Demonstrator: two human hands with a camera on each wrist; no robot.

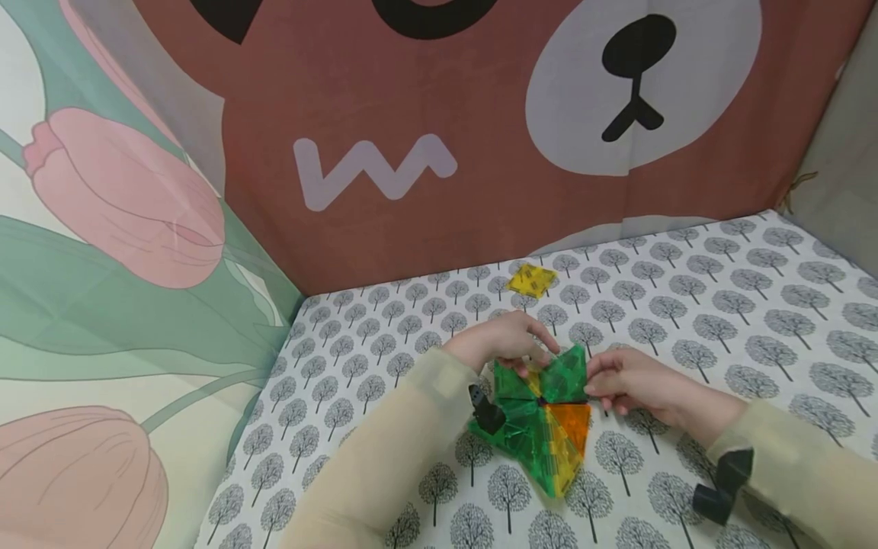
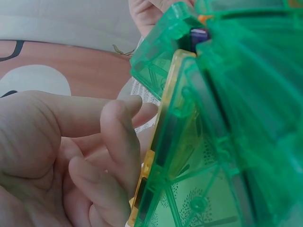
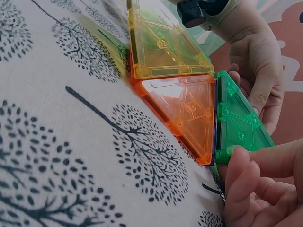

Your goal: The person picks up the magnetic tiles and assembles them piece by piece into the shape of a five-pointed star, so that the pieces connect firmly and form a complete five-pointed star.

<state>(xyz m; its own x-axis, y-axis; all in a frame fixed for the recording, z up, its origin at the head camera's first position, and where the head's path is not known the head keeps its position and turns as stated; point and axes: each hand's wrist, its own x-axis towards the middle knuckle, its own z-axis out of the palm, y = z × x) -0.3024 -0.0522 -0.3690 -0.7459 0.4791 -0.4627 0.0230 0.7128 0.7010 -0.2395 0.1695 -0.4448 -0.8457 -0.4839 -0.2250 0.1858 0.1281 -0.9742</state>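
A low shape of translucent magnetic tiles stands between the two hands. At its right side an orange triangular tile (image 3: pixel 187 111) meets a yellow tile (image 3: pixel 165 45), and green tiles (image 1: pixel 517 436) form the front left. My right hand (image 1: pixel 639 385) pinches the corner of a green triangular tile (image 3: pixel 239 116) at the shape's back right. Behind the shape, my left hand (image 1: pixel 509 341) has loosely bent fingers beside a narrow yellow tile (image 2: pixel 163 113); whether the fingertips press on it is hard to tell. A small purple piece (image 2: pixel 199 37) shows among the tiles.
A yellow tile (image 1: pixel 532 280) lies flat farther back on the tree-print cloth (image 1: pixel 706 335). A brown wall hanging (image 1: pixel 411 236) with a bear print rises behind, and a floral hanging (image 1: pixel 137 335) borders the left side.
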